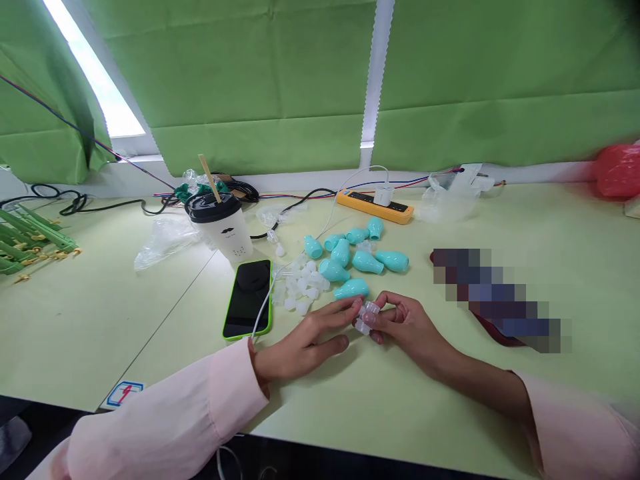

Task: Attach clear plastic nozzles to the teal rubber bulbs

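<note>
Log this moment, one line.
right hand: holds clear part | left hand: open, beside clear part, contact unclear | beyond hands: teal pieces, whitish pieces | phone: left of whitish pieces

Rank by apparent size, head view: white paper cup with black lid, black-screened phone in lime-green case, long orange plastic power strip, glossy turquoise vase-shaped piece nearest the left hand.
1. Cup and phone: too alike to rank; the phone lies nearer the camera.
2. Power strip.
3. Turquoise piece.
</note>
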`<move>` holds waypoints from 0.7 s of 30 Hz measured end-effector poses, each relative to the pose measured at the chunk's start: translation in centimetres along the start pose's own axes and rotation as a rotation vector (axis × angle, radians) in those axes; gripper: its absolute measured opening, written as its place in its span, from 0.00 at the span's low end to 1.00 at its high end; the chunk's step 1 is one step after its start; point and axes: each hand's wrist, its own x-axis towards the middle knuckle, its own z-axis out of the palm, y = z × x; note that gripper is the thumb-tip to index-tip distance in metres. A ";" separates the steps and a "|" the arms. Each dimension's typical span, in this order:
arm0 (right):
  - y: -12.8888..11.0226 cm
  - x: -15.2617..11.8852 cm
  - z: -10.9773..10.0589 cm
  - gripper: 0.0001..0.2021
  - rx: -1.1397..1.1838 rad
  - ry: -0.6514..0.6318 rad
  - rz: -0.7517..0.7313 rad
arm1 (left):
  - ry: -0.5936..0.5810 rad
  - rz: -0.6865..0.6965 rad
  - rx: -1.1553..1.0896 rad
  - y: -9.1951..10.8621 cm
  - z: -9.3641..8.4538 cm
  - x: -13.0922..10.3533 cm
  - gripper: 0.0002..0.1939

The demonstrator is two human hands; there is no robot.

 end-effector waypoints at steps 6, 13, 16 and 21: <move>0.0 0.3 0.2 0.14 0.055 -0.021 -0.037 | 0.124 -0.114 -0.260 -0.1 0.5 0.0 0.23; 0.1 0.1 0.2 0.14 0.027 -0.057 -0.041 | 0.118 0.030 0.009 0.2 0.4 -0.3 0.23; 0.2 0.2 0.2 0.16 -0.006 -0.045 -0.041 | 0.115 0.068 0.147 0.1 0.3 -0.3 0.24; 0.3 0.3 0.2 0.16 -0.020 -0.036 -0.035 | 0.080 0.178 0.353 -0.7 0.5 -0.4 0.26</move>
